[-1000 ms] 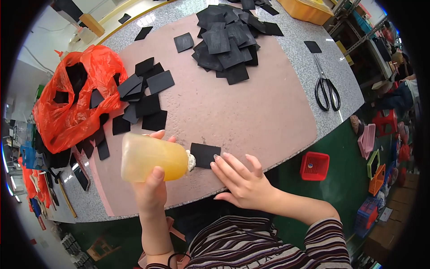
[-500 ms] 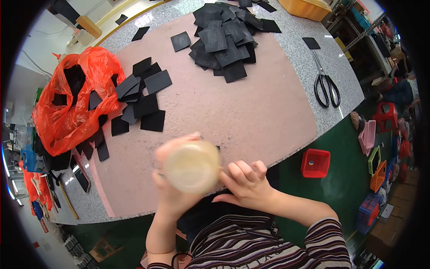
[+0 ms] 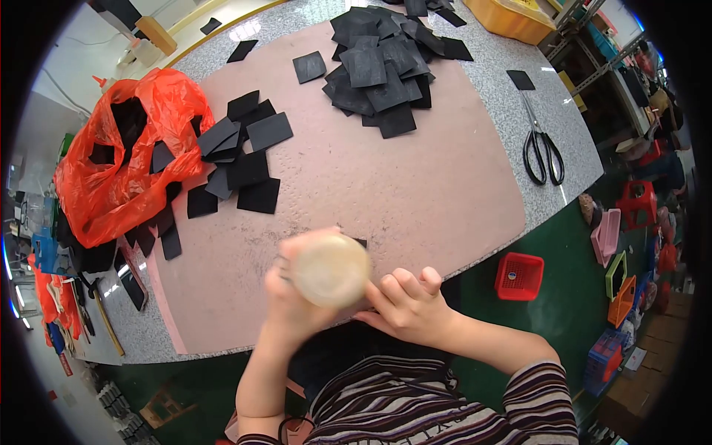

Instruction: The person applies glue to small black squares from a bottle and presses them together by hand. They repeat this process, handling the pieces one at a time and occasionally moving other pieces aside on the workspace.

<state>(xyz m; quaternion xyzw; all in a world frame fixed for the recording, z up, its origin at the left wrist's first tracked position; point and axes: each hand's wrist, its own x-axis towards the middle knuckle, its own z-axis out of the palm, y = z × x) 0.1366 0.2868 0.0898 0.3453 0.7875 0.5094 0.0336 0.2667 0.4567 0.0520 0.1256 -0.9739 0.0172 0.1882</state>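
Note:
My left hand is wrapped round a pale, round-topped object, seen from above and slightly blurred. Close to its right side is my right hand, fingers curled with thumb and index finger toward the object; what they hold, if anything, is hidden. A dark edge of a black piece shows just behind the round object on the pink mat. Black squares are heaped at the mat's far side, and more black pieces lie at the left beside a red plastic bag.
Black-handled scissors lie on the speckled tabletop at the right. A yellow bin stands at the far right corner. Below the table's right edge is a red basket over the green floor.
The round object and my left hand have shifted slightly right and up. My right hand stays nearly in place. The table scene has shifted a little in view.

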